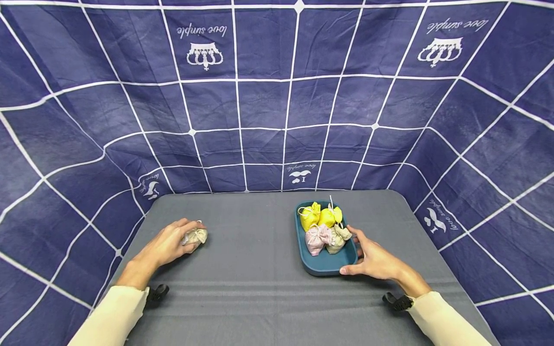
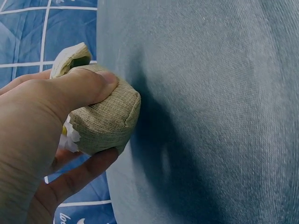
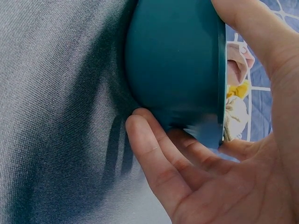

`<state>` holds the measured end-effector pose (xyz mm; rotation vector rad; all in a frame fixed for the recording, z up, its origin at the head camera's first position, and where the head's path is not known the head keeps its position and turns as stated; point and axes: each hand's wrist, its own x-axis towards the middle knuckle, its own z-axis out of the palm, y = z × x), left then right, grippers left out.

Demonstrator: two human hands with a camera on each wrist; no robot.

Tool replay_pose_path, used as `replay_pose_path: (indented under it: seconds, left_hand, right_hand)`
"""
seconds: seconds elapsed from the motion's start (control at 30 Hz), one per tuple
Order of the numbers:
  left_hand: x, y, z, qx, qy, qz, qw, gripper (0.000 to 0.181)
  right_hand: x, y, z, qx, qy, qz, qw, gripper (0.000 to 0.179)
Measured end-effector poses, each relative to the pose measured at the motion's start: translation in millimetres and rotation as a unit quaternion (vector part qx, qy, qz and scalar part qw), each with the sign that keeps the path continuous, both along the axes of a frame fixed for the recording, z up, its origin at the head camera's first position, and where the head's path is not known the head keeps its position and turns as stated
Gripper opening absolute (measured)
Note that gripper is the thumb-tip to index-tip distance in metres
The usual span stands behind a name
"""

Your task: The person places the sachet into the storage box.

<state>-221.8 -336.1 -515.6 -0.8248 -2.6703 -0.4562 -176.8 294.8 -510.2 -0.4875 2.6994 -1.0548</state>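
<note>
A beige cloth drawstring pouch [image 2: 110,112] is pinched between the thumb and fingers of my left hand [image 1: 170,241], on the left of the table. A shadow falls beside it, and a white petal-like piece [image 2: 71,136] shows against its side. My right hand [image 1: 376,258] holds the blue-green plastic tray [image 1: 324,267] at its right side. The thumb is at the rim by the near corner and the other fingers lie along the outer wall. Inside the tray sit two yellow pouches [image 1: 309,216], a pink pouch [image 1: 316,239] and another beige pouch [image 1: 335,241].
Grey cloth covers the table [image 1: 251,250]. Blue fabric [image 1: 264,101] with white grid lines stands behind it and along both sides. A black strap [image 1: 156,294] is on the left wrist and another strap [image 1: 397,302] on the right.
</note>
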Motion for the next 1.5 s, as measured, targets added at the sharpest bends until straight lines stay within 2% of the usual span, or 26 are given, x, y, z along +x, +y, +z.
replay_pose_path:
  seconds: [0.23,0.4,0.77,1.13,1.5]
  left_hand:
    - [3.3,12.5,6.3,-0.01,-0.01,0.021,0.9997,0.056]
    - [4.4,23.8,9.1,-0.007,0.009,0.023,0.9997,0.055]
    - [8.1,48.3,7.6,0.006,0.014,0.035,0.9993,0.056]
    - [12.4,67.0,7.7,-0.003,0.05,0.03,0.9983,0.052]
    - [16.0,84.4,9.6,0.01,0.078,0.022,0.9966,0.052]
  right_hand:
    - [-0.3,-0.7,1.7,-0.002,0.002,0.001,1.0,0.132]
    - [-0.2,-1.0,1.8,0.003,0.003,0.0,1.0,0.132]
    - [-0.2,0.7,0.4,-0.003,0.008,0.003,1.0,0.132]
    - [0.9,0.5,0.0,-0.004,0.002,0.001,1.0,0.132]
    - [-0.1,1.0,-0.5,-0.007,0.006,0.004,0.9999,0.131]
